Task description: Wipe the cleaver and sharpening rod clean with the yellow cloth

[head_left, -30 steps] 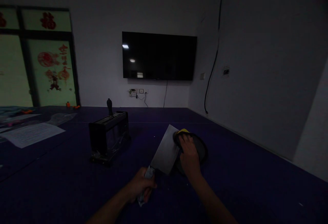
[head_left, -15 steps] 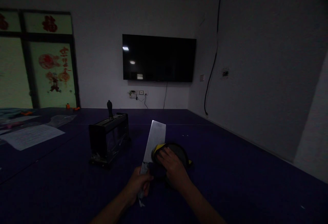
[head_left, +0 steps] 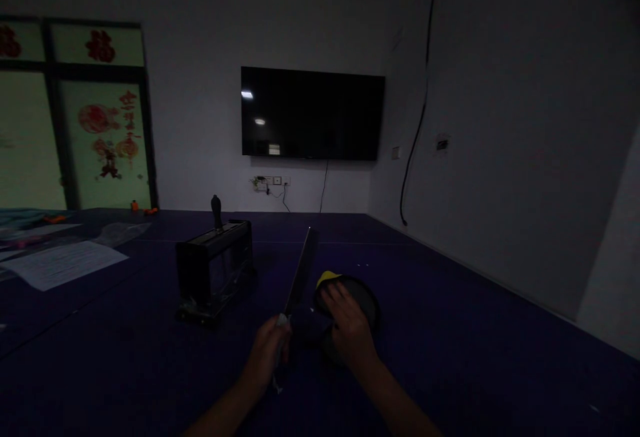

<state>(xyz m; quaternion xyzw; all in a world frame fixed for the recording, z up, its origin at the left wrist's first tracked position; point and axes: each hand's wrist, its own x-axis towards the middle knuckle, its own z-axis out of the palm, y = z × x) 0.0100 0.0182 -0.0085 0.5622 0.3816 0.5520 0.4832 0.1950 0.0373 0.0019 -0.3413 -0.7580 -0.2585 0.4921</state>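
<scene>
The left hand (head_left: 267,350), fingers wrapped round the handle, had turned the knife (head_left: 300,274) edge-on; the right hand (head_left: 350,330) pressed flat on the dark disc (head_left: 363,297).

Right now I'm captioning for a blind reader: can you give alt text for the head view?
A left hand grips a cleaver edge-up while the right hand rests on a round black and yellow object on a dark table. A black knife block stands to the left; a television hangs on the far wall.
</scene>
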